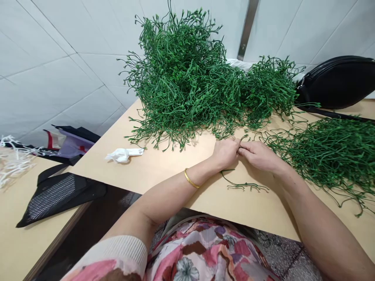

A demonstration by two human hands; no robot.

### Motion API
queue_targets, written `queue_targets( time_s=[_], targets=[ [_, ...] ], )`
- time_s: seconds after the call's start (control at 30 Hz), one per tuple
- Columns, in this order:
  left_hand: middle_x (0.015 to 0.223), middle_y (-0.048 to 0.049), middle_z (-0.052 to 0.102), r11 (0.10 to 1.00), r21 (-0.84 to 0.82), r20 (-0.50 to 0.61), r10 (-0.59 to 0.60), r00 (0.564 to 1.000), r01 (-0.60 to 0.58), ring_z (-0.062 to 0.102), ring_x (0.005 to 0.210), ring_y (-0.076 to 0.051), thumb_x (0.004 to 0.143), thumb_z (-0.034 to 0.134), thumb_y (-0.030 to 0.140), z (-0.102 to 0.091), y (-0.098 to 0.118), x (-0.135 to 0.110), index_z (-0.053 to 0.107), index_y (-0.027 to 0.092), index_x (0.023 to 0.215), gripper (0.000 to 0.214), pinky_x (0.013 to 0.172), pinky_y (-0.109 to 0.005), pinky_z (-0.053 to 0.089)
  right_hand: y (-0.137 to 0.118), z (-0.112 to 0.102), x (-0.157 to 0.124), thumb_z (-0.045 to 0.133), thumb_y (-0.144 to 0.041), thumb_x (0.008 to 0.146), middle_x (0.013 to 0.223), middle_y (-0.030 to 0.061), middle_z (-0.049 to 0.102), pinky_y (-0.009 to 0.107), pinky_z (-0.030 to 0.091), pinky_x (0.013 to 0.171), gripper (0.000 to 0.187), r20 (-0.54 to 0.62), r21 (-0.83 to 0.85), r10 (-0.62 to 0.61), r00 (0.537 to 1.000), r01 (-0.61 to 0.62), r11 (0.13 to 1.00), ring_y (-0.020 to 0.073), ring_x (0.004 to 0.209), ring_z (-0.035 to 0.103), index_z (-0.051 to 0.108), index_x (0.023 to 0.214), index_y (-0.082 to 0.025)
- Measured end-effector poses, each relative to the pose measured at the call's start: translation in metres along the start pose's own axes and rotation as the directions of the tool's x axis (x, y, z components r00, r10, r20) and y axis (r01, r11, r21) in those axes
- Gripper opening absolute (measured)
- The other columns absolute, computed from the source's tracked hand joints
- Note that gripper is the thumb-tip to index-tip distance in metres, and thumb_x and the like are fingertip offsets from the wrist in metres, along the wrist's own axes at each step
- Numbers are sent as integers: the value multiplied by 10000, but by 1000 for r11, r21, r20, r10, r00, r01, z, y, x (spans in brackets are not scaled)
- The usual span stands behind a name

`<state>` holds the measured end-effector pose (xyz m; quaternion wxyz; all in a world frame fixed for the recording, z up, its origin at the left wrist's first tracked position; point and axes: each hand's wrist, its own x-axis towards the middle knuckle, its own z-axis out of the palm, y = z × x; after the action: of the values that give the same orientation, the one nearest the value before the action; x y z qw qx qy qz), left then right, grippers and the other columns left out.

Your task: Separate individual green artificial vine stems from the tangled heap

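Note:
My left hand (226, 152) and my right hand (258, 155) meet over the table (172, 171), fingers pinched together and touching. Thin green stems show just past the fingertips, so both seem closed on an artificial green stem, though most of it is hidden by the fingers. Below my hands lies a loose branched green stem (246, 185). Directly beyond them rises a large heap of green artificial stems (187, 78) with small budded tips. Another pile of the same stems (336, 152) spreads beside my right forearm.
A crumpled white tissue (121, 155) lies to the left. At the back right sits a black bag (340, 82) with a strap. On a second table at left are a black mesh pouch (55, 195) and white strips (14, 160). A tiled wall (88, 23) stands behind.

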<state>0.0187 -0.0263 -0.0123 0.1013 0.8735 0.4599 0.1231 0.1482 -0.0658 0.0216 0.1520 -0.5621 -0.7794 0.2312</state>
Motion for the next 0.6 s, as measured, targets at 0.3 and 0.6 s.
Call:
queue_targets(
  time_s=[0.3, 0.6],
  targets=[
    [624, -11, 525, 867, -491, -74, -134, 988, 81, 484, 651, -133, 735, 475, 157, -7, -27, 14, 501, 170, 626, 113, 603, -250, 350, -4, -17, -9, 457, -427, 844, 521, -5, 387, 289, 236, 561, 379, -336, 41, 31, 941, -18, 999, 123, 539, 350, 445, 544, -196],
    [495, 54, 420, 197, -952, 189, -218, 957, 233, 344, 407, -37, 679, 560, 135, -14, -40, 18, 485, 152, 633, 90, 437, -206, 226, 40, -9, -14, 560, -250, 781, 605, 48, 324, 386, 187, 680, 366, -726, -142, 113, 679, -309, 940, 258, 819, 347, 322, 507, -200]
  ],
)
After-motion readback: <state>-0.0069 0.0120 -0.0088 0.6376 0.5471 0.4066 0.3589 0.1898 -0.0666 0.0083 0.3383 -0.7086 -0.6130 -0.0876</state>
